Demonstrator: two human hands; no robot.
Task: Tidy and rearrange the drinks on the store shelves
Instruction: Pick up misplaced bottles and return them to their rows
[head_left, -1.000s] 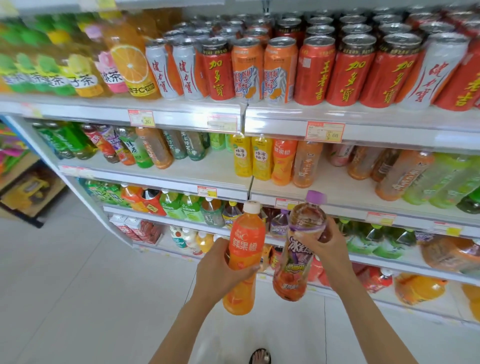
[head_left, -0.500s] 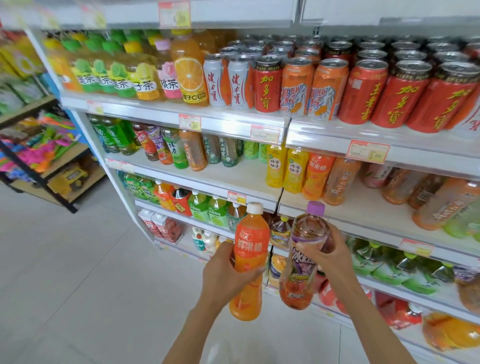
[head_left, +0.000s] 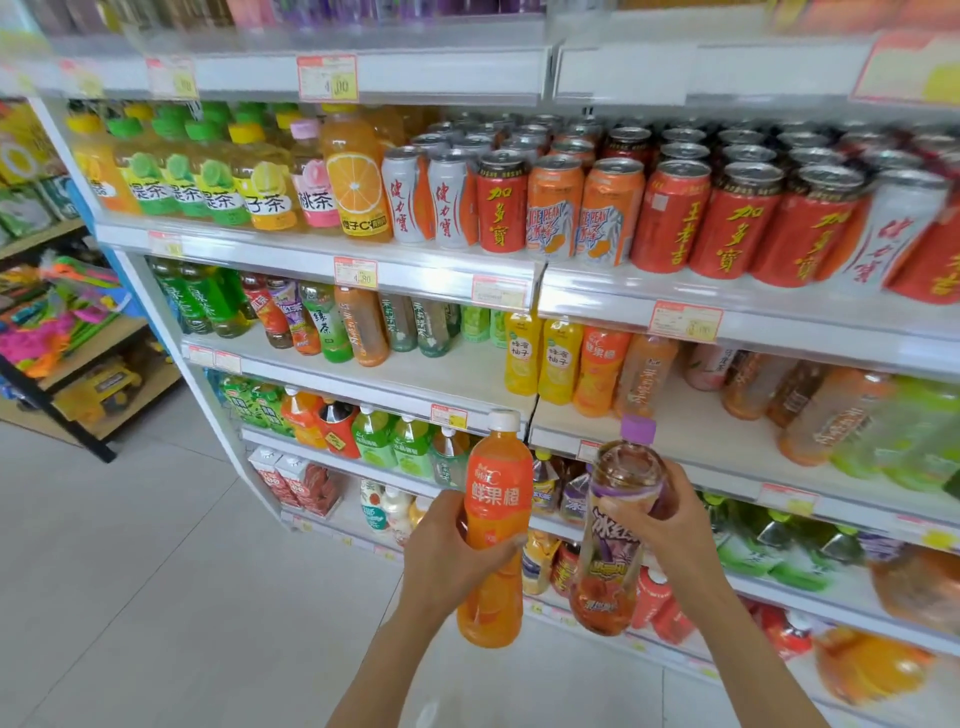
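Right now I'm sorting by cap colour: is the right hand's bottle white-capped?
No, the tea bottle gripped by the right hand has a purple cap.

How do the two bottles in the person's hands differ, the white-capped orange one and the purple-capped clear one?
The orange plastic bottle is opaque orange; the clear plastic bottle shows reddish-brown drink behind a purple label. The orange bottle stands nearly upright in the left hand; the clear bottle leans, cap rightward, in the right hand. Both are capped and gripped around the middle.

Pale tiled floor (head_left: 130, 597), wooden side rack (head_left: 104, 345), bright plastic toys (head_left: 62, 317), yellow toy truck (head_left: 106, 387)
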